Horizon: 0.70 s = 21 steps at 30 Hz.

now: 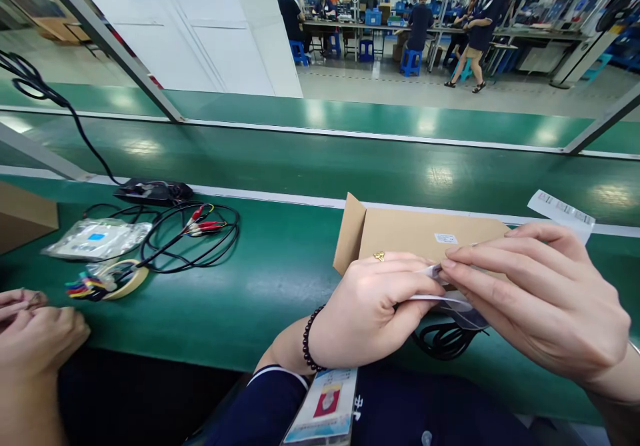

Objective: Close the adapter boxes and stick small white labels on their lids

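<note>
My left hand (pixel 383 309), with a dark bead bracelet and a gold ring, pinches a thin white sheet (pixel 427 297) between thumb and fingers. The fingertips of my right hand (pixel 535 293) are pressed together at a small dark-and-white piece (pixel 434 271) at the sheet's upper side; what exactly they grip is partly hidden. Below and between the hands lies a coiled black cable (pixel 447 341), with clear plastic over part of it. Just behind them is a brown cardboard box (pixel 400 229) with a flap raised at its left and a small white label on it.
A printed label strip (pixel 563 213) lies behind my right hand. Left on the green bench are black cables with red and white plugs (pixel 205 225), a bagged white item (pixel 100 238), a tape roll (pixel 133 285) and a black device (pixel 153 191). Another person's hands (pixel 40 333) are at far left.
</note>
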Each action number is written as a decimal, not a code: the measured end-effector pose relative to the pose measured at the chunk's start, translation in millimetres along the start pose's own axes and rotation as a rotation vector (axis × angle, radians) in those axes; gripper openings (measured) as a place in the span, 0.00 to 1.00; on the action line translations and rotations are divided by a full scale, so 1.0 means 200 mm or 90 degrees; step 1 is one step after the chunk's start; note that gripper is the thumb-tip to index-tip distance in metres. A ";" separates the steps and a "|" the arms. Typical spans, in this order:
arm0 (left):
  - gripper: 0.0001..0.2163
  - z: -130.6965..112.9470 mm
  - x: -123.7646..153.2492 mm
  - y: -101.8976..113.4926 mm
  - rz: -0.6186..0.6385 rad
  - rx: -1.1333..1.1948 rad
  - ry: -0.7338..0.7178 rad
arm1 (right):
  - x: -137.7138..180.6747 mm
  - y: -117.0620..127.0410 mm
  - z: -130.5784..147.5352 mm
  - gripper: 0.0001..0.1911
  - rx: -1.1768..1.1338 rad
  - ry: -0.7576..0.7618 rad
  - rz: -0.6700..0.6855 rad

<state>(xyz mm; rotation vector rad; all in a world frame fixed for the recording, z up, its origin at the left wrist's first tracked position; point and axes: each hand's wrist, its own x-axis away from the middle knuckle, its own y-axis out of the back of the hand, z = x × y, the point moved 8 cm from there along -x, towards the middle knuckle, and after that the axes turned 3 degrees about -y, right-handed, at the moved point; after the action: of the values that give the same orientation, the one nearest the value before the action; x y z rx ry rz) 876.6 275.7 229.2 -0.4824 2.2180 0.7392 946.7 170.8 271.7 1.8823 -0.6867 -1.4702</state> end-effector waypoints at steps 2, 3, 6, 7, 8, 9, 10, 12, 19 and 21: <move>0.05 0.01 0.00 0.00 0.006 -0.002 0.007 | 0.00 0.00 -0.01 0.08 -0.008 -0.010 -0.005; 0.05 0.01 0.00 -0.01 0.012 -0.001 0.009 | 0.00 -0.01 -0.01 0.08 -0.012 -0.019 -0.010; 0.05 0.01 0.00 -0.02 0.025 -0.008 0.005 | -0.01 -0.03 -0.04 0.10 -0.032 -0.061 -0.002; 0.06 0.01 0.00 -0.02 0.026 -0.014 0.000 | -0.01 -0.04 -0.05 0.10 -0.037 -0.071 0.008; 0.06 0.00 0.00 -0.02 0.026 -0.019 -0.007 | -0.01 -0.05 -0.06 0.10 -0.040 -0.076 0.020; 0.06 0.00 0.00 -0.02 0.027 -0.024 -0.013 | -0.01 -0.05 -0.06 0.10 -0.041 -0.078 0.033; 0.06 0.00 0.00 -0.02 0.029 -0.026 -0.017 | -0.01 -0.05 -0.06 0.11 -0.040 -0.075 0.042; 0.05 0.00 0.00 -0.03 0.034 -0.026 -0.021 | -0.01 -0.04 -0.05 0.11 -0.034 -0.059 0.046; 0.05 0.01 0.01 -0.02 0.021 -0.026 -0.011 | -0.01 -0.03 -0.03 0.10 -0.024 -0.031 0.022; 0.04 0.01 0.01 -0.02 0.025 -0.025 -0.006 | 0.00 -0.05 -0.03 0.10 -0.043 -0.039 0.023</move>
<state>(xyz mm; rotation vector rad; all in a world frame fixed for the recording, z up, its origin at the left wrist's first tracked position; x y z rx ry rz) 878.4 273.8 224.6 -0.4555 2.2136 0.8048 952.5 179.2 265.8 1.7707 -0.6881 -1.5151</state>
